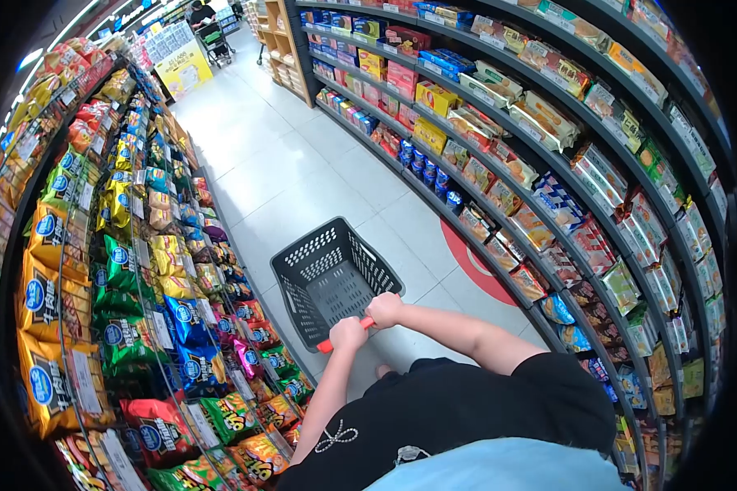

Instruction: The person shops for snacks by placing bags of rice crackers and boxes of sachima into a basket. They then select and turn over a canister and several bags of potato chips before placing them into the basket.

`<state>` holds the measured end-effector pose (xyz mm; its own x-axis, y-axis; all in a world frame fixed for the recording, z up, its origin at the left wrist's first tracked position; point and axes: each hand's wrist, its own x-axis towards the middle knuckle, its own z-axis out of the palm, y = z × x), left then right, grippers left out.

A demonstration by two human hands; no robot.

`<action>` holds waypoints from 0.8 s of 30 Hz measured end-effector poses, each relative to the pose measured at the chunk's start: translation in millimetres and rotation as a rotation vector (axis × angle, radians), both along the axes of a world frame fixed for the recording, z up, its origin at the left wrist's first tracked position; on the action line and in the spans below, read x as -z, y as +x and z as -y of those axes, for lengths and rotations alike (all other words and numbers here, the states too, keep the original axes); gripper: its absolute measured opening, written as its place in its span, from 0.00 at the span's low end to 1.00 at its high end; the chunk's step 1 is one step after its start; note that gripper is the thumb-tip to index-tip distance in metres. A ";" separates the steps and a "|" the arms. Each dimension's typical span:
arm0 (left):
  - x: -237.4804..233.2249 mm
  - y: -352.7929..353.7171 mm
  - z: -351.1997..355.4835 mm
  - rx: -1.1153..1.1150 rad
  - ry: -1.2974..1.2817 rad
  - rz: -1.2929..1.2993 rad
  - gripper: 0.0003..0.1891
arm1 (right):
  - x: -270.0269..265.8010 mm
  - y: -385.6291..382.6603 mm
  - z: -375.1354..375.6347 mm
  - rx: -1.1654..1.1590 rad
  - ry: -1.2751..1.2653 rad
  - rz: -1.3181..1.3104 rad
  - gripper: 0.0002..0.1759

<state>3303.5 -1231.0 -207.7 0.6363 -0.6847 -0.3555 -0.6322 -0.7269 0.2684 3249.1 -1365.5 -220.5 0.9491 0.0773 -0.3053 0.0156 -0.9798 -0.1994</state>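
Observation:
A dark grey shopping basket [342,288] with perforated walls stands in front of my body, and nothing lies in it. Its red handle [327,345] runs along the side nearest me. My left hand [349,334] is wrapped round this handle near its left end. Close beside it, my right hand [383,309] is closed at the right part of the handle. Both arms reach down and forward, and the fingers' undersides are hidden.
Bagged snacks [123,262] fill the rack on my left. Curved-looking shelves of boxed and packed biscuits [540,119] line the right. Between them runs a tiled aisle floor [262,155]. Further off stand a yellow sign [184,72] and a cart [214,41] near a person.

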 end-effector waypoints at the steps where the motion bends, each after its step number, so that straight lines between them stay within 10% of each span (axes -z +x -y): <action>1: 1.6 7.8 0.6 -0.004 0.003 0.005 0.11 | -1.9 6.7 1.9 0.011 0.012 0.009 0.14; 24: -13.8 146.8 56.4 -0.063 -0.002 0.020 0.08 | -7.7 150.6 56.0 0.049 0.040 -0.019 0.12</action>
